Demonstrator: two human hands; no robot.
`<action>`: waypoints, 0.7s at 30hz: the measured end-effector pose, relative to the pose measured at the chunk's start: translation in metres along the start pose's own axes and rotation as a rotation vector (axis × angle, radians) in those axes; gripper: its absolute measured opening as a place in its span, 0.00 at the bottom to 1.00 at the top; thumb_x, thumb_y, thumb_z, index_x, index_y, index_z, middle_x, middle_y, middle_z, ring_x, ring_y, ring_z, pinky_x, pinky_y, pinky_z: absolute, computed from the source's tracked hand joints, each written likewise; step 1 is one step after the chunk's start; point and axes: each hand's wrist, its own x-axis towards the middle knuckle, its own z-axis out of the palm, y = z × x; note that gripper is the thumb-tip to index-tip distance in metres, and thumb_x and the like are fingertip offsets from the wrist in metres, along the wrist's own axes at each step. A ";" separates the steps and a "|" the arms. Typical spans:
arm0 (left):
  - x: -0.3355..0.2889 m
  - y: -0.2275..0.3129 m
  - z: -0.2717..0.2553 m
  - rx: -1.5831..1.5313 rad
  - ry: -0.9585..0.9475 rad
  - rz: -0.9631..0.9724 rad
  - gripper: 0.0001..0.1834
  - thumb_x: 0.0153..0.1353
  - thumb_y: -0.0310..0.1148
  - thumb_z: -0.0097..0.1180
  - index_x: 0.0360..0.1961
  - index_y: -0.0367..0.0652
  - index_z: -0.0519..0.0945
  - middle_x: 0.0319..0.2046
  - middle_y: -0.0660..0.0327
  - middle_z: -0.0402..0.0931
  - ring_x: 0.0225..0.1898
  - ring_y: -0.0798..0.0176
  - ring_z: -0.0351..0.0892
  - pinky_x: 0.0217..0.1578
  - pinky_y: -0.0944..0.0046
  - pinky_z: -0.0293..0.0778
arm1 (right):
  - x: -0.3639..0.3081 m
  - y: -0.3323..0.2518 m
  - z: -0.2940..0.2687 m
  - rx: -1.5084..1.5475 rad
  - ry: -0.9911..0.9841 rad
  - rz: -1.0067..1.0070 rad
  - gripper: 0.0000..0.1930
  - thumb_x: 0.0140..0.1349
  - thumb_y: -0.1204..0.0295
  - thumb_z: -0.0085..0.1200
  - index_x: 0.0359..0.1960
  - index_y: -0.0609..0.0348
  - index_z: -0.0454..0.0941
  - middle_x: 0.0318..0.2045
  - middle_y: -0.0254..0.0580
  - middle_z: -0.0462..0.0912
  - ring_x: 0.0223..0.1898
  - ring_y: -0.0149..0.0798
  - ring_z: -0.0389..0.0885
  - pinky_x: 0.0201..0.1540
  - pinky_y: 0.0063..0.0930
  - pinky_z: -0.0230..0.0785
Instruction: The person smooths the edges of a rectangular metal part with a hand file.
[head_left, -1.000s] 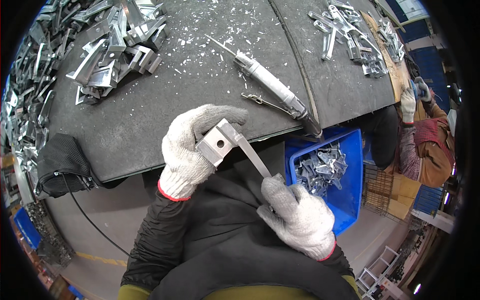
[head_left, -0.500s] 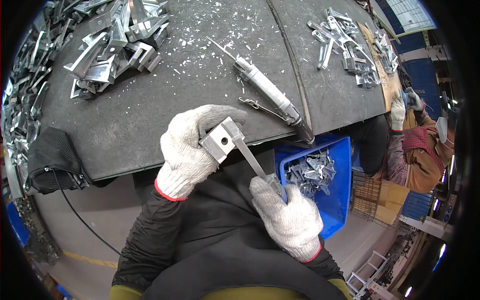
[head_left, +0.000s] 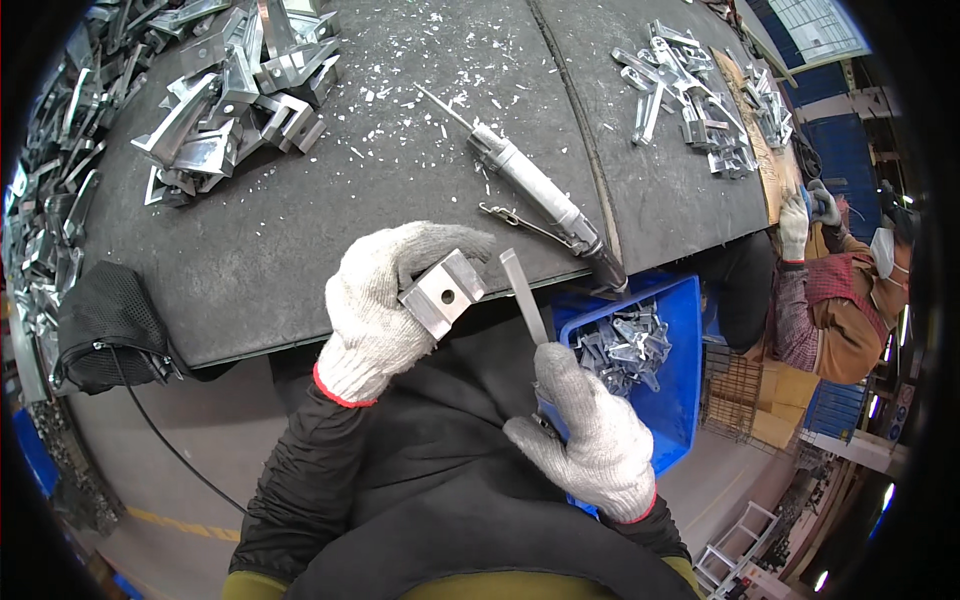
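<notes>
My left hand [head_left: 372,300], in a white knit glove with a red cuff, is closed round a silver metal bracket [head_left: 435,306] with a dark round hole in its face. Just right of the bracket stands the flat blade of a hand file [head_left: 524,298], its tip apart from the metal. My gloved right hand [head_left: 595,440] grips the file low down. The fingers mostly hide its handle. Both hands are over my lap, in front of the table's near edge.
A slim air tool [head_left: 530,182] lies on the grey table [head_left: 330,240] among metal shavings. Brackets are piled at the left [head_left: 235,95] and right [head_left: 690,90]. A blue bin [head_left: 685,380] holds metal parts. A black mesh bag [head_left: 110,320] sits left. A co-worker's gloved hands [head_left: 797,225] are far right.
The file has come away from the bracket, its blade swinging more upright and to the right. My right hand has turned with it. The bracket has tilted slightly in my left hand.
</notes>
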 end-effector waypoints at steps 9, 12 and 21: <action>-0.001 -0.008 -0.001 -0.023 0.119 0.100 0.19 0.49 0.30 0.69 0.45 0.41 0.89 0.30 0.58 0.85 0.30 0.59 0.81 0.36 0.63 0.76 | 0.012 -0.023 -0.023 0.042 -0.341 0.056 0.37 0.56 0.54 0.72 0.67 0.51 0.75 0.39 0.45 0.86 0.36 0.51 0.88 0.39 0.39 0.80; -0.002 -0.005 -0.013 0.268 -0.086 -0.011 0.20 0.67 0.32 0.54 0.54 0.26 0.78 0.50 0.43 0.84 0.48 0.54 0.86 0.49 0.58 0.84 | 0.015 -0.030 -0.026 -0.093 -0.360 0.107 0.35 0.57 0.52 0.70 0.66 0.47 0.76 0.34 0.44 0.84 0.32 0.51 0.87 0.35 0.41 0.79; -0.008 -0.019 -0.021 0.248 -0.123 0.020 0.26 0.69 0.34 0.57 0.63 0.31 0.70 0.54 0.37 0.80 0.52 0.44 0.85 0.52 0.50 0.85 | 0.020 -0.035 -0.022 -0.259 -0.305 0.028 0.31 0.56 0.53 0.71 0.64 0.36 0.79 0.30 0.42 0.81 0.25 0.48 0.85 0.27 0.41 0.78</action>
